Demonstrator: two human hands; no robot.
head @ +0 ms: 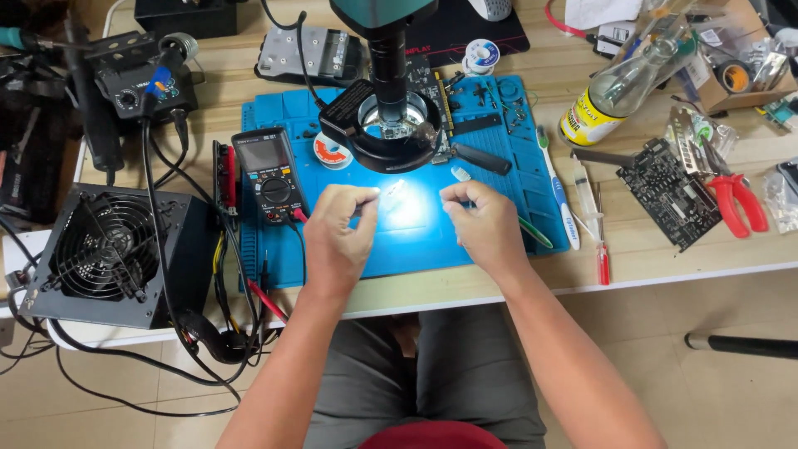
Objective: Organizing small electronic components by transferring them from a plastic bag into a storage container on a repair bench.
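Something small and pale (393, 189), washed out by the lamp glare, is sitting between the two hands over the blue work mat (490, 179), and what it is I cannot tell. Left hand (339, 229) is hovering with its fingers (366, 198) pinched narrow on the near end of that bright scrap; right hand (482, 220) is curling in with its fingers (455, 199) closed tight, though whether they are gripping anything is lost in the glare. Above them the microscope (386, 62) is shining its ring light (391, 137) straight down onto the mat. Just beside the left hand a multimeter (268, 175) is lying on the mat's edge (its red lead is trailing off toward the table (648, 241) edge). Further left a black power supply with a fan (112, 249) is sitting. To the right a toothbrush (559, 191), a glass bottle (623, 83), a dark circuit board (669, 193) and red-handled pliers (738, 204) are lying well apart from the hands.
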